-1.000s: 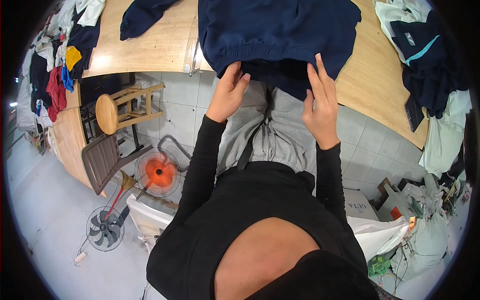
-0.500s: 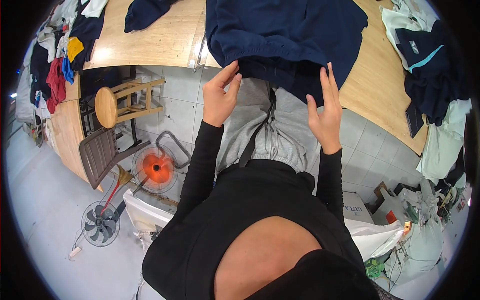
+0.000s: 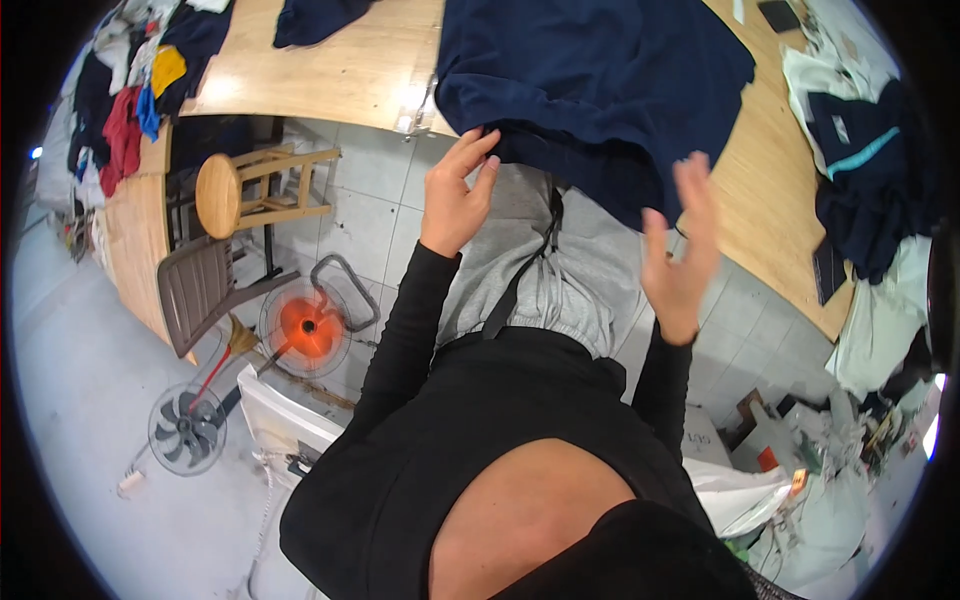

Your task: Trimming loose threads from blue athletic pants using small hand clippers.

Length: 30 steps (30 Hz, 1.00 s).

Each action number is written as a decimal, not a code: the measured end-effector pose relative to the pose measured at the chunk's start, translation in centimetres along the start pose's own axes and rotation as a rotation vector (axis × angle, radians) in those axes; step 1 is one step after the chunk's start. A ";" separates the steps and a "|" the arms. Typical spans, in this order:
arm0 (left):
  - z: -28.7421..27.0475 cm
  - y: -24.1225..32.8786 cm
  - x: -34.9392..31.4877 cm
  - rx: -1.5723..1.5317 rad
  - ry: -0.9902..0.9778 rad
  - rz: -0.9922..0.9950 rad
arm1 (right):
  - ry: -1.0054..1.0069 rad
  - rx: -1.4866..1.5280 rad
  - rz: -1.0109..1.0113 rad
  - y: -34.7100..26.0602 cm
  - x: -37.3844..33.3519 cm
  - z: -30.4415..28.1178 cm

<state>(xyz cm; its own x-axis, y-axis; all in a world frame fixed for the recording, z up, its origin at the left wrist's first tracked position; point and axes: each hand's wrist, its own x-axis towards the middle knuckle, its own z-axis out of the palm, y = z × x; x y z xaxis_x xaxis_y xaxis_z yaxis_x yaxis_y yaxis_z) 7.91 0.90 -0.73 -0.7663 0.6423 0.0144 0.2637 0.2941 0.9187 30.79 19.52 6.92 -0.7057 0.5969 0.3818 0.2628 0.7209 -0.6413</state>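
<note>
Across the table point(image 3: 320, 75), gathered navy garment point(image 3: 600, 65); right hand point(image 3: 681, 268) empty, left hand's point(image 3: 455, 205) grip unclear.

At one o'clock a navy garment point(image 3: 610, 70) lies on the wooden bench point(image 3: 330, 85). The left hand point(image 3: 460, 200), close to twelve, touches its edge with the fingers point(image 3: 468, 152); the blurred right hand point(image 3: 683, 265), toward three, is spread near it. At nine o'clock there is an orange-centred fan point(image 3: 308, 327).

Left hand point(image 3: 458, 198) half-curled, right hand point(image 3: 682, 262) blurred
</note>
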 end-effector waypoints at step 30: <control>0.3 0.3 -0.4 -0.102 0.026 0.000 | 0.678 1.142 -0.819 -16.0 4.4 -10.5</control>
<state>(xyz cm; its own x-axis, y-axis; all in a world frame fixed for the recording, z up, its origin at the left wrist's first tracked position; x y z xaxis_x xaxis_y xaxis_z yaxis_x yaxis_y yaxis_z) 8.47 1.01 -0.58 -0.7819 0.6230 0.0235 0.2039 0.2198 0.9540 30.39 14.31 25.85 0.0996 0.4582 0.8832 -0.8736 0.4652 -0.1428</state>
